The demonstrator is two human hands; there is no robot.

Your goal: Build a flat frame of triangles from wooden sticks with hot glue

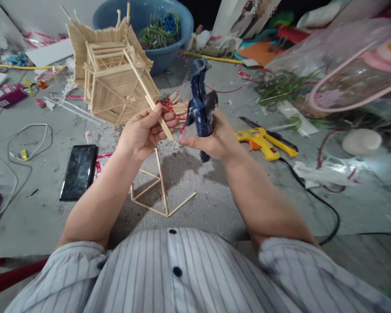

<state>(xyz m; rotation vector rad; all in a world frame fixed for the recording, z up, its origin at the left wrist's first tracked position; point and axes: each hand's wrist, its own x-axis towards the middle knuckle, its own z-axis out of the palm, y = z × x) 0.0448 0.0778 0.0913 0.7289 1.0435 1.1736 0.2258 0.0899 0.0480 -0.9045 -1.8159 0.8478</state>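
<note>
My left hand (146,128) is closed on a pair of pale wooden sticks (149,98), which slant up and left from the fingers. In my right hand (220,137) is a dark blue hand tool (200,104), upright, with a curved upper end and whitish smears; its exact kind is unclear. Below the hands, a flat frame of thin sticks (150,189) lies on the table. Beyond my left hand stands a model house of wooden sticks (114,78). Behind the fingers is a partly hidden bundle of sticks (179,108) with red-marked wrapping.
A yellow glue gun (260,141) with a black cord lies right of my right hand. A black phone (78,171) lies at the left. At the back stands a blue basin (179,48) with greenery. A pink-handled clear container (355,82) and plastic wrapping crowd the right.
</note>
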